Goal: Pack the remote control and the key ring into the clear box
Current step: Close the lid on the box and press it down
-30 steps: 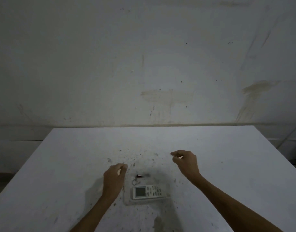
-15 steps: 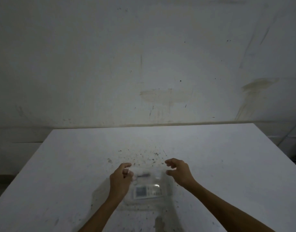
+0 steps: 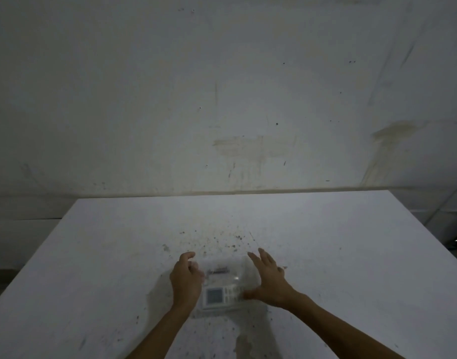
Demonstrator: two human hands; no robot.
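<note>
A clear box (image 3: pixel 231 265) stands on the white table (image 3: pixel 325 255) between my hands, with a clear cover over it. Through the plastic I see the white remote control (image 3: pixel 218 296) with its grey screen, lying along the box's near side. The key ring (image 3: pixel 218 271) shows as a dark blur in the far part of the box. My left hand (image 3: pixel 186 281) curls its fingers on the box's left end. My right hand (image 3: pixel 268 281) lies flat with fingers spread against the right end, its thumb over the near right corner.
Dark specks and stains dot the table around and beyond the box. A stained wall rises right behind the table's far edge (image 3: pixel 235 194). The table's left edge (image 3: pixel 33 257) and right edge (image 3: pixel 429 244) drop off to a dark floor.
A second ago my hands were apart and raised, and the remote and key ring showed plainly. Both hands then came down with the clear cover, and my right hand has flattened out.
</note>
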